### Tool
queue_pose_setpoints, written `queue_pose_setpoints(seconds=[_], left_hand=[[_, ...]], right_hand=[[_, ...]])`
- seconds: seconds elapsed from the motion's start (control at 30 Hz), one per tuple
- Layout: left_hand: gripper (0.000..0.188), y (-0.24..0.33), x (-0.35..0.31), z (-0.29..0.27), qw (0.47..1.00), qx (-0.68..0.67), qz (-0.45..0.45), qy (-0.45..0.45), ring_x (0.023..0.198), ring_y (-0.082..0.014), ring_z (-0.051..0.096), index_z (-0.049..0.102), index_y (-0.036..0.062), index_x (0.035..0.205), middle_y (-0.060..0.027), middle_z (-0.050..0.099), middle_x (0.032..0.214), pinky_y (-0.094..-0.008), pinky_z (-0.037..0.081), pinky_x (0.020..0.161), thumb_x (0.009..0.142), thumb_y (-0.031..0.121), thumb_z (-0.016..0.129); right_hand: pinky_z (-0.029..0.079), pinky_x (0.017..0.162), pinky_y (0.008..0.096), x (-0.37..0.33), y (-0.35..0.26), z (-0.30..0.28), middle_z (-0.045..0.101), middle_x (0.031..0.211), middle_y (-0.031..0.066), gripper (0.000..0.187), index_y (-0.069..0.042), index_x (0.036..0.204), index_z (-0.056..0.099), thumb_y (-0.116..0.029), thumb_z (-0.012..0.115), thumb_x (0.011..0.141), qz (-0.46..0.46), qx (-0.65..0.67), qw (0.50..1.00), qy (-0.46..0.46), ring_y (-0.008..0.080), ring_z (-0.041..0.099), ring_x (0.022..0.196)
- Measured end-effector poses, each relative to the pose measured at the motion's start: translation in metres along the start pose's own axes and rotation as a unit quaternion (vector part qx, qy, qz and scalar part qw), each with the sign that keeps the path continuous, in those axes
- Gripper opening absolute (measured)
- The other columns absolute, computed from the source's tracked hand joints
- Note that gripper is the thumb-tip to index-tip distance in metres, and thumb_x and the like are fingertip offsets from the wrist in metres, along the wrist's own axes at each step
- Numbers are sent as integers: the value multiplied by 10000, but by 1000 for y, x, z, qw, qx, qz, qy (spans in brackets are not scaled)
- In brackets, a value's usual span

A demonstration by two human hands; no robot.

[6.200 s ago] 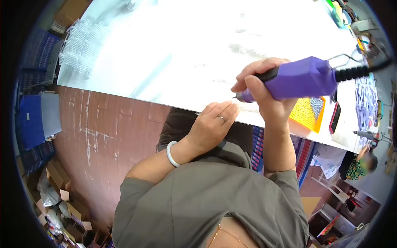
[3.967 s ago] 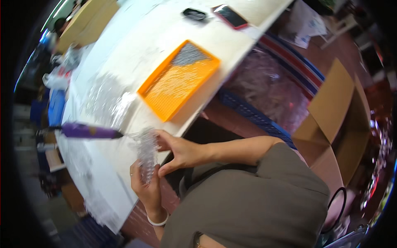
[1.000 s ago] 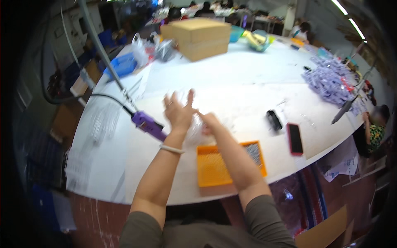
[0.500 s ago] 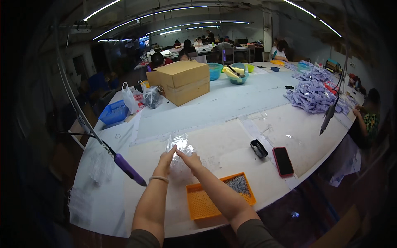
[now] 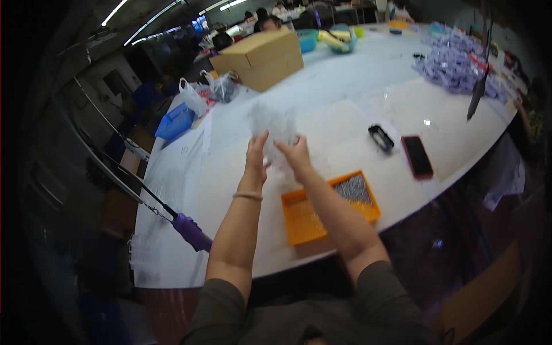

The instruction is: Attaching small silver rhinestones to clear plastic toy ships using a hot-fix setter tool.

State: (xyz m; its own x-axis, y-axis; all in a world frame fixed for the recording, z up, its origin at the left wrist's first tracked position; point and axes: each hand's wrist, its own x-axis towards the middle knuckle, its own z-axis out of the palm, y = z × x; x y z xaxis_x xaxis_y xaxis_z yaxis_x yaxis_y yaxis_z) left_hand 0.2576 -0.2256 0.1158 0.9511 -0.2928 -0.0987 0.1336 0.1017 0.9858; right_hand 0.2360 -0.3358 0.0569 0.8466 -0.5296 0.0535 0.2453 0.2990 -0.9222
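**Over a white table (image 5: 345,72), left hand (image 5: 256,158) and right hand (image 5: 295,156) at a bundle of clear plastic (image 5: 272,119)**

Near the middle of the tabletop, both hands reach forward side by side, a gap between them. The clear plastic lies between and just beyond them, too smeared to make out its shape or whether it is raised or resting. The left hand is half curled, its upper fingers pointing forward to the near edge of the plastic and its thumb side turned toward the other hand. The right hand is bent loosely, thumb parted from the fingers and pointing left across the plastic's near side. Blur hides the fingertips, so I cannot tell whether either hand is pinching the plastic or only touching it. A pale bracelet (image 5: 248,196) circles the left wrist.

Under the right forearm sits an orange tray (image 5: 299,236), with small grey pieces (image 5: 353,188) heaped in its far right corner. To the right of the hands are a black case (image 5: 381,138) and, just beside it, a phone (image 5: 417,157) with a red edge. A purple power tool (image 5: 192,232) hangs at a slant left of the left forearm. Farther back stand a cardboard box (image 5: 261,60) and plastic bags (image 5: 195,99) beside a blue tray (image 5: 167,127); a lilac heap (image 5: 451,68) spreads at the far right.
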Motion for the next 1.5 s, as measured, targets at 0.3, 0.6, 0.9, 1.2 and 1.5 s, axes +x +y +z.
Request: queue_pose_setpoints(seconds=[0.3,0.6,0.9,1.2,1.5], left_hand=[[555,34,-111,173,941,-34,189,-280,1152,-189,540,393,-24,1383,-132,553,1243,-319,409,1003,905,118,635],[696,-133,-215,269,724,257,229,-598,1334,-303,406,429,-50,1378,-239,408,1435,-376,319,1100,831,243,743],[667,-116,-261,217,532,230,96,-809,1325,-313,444,502,47,1362,-182,454,1435,-370,373,1060,800,299,759],[688,2,-262,152,609,-216,-65,-761,1277,-469,438,450,-48,1368,-353,508,1279,-565,330,1055,926,463,576],[334,32,-299,113,602,-370,-70,-704,1124,-463,544,581,62,1247,-104,642,1174,-603,386,978,971,246,536]], right_hand=[[457,935,332,-123,-135,-143,474,1272,155,765,24,1346,325,-210,788,785,-214,137,957,140,215,513,1142],[367,1050,372,-286,-3,-300,493,1316,99,599,-94,1402,372,-350,606,914,-184,333,803,458,259,456,1262],[380,1016,524,-422,105,-473,458,1352,108,646,-100,1360,428,-376,658,822,112,137,634,753,270,431,1256],[493,875,352,-402,171,-428,621,1108,113,361,-16,1187,602,-35,594,827,214,-123,717,652,234,618,970],[489,784,344,-321,4,-353,634,981,95,167,-42,912,642,57,594,787,-231,-510,709,428,267,611,897]])
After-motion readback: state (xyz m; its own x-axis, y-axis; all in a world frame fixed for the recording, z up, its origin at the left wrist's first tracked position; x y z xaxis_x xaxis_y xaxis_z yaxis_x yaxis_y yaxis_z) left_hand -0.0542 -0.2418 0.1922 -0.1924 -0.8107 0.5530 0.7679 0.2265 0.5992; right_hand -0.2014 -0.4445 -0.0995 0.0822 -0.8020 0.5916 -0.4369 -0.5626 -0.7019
